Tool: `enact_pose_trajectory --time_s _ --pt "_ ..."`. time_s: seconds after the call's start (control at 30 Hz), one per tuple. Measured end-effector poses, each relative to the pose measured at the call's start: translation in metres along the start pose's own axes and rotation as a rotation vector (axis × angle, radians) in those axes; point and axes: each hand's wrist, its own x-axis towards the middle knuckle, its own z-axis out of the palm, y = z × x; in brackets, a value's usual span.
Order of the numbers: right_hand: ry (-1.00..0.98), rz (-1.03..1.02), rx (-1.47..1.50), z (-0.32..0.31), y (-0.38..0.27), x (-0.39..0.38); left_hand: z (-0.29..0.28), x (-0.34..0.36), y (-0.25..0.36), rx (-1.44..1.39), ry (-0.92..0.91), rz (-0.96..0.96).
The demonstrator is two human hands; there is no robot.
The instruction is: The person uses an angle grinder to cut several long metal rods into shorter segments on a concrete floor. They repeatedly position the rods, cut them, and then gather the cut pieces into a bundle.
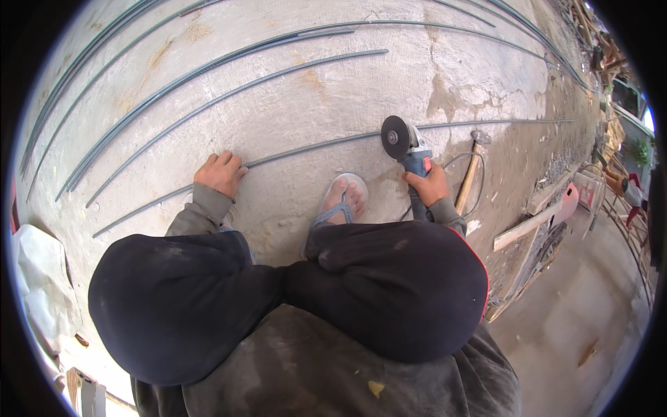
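A long thin steel rod [313,146] runs left to right across the concrete floor in front of my feet. My left hand [221,174] is closed over it, its fingers curled down around the rod. My right hand [429,183] grips the body of a blue and grey angle grinder [416,162]. The grinder's dark cutting disc [393,140] stands upright over the rod, right of my sandalled foot [342,199]. I cannot tell whether the disc touches the rod or spins.
Several more steel rods [243,93] lie curving across the floor beyond. Just right of the grinder rests a hammer [470,174] with a wooden handle, beside a looped cable [482,186]. Farther right are a handsaw [566,201], a wooden board [526,228] and a concrete ledge.
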Motion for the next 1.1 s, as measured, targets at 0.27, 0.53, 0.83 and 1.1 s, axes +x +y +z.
enact_pose_trajectory --time_s 0.27,0.53,0.83,1.1 --pt "-0.019 -0.013 0.028 0.002 -0.014 0.002 0.005 -0.005 -0.001 0.082 -0.037 -0.035" --pt "-0.041 0.028 -0.013 0.006 -0.009 0.015 0.007 -0.006 -0.002 0.078 -0.013 -0.034" --pt "0.004 -0.072 -0.075 0.008 -0.022 0.024 0.008 -0.01 -0.001 0.107 0.037 -0.018" --pt "-0.002 -0.037 -0.11 0.007 -0.02 0.02 0.007 -0.007 -0.002 0.121 0.026 -0.013"
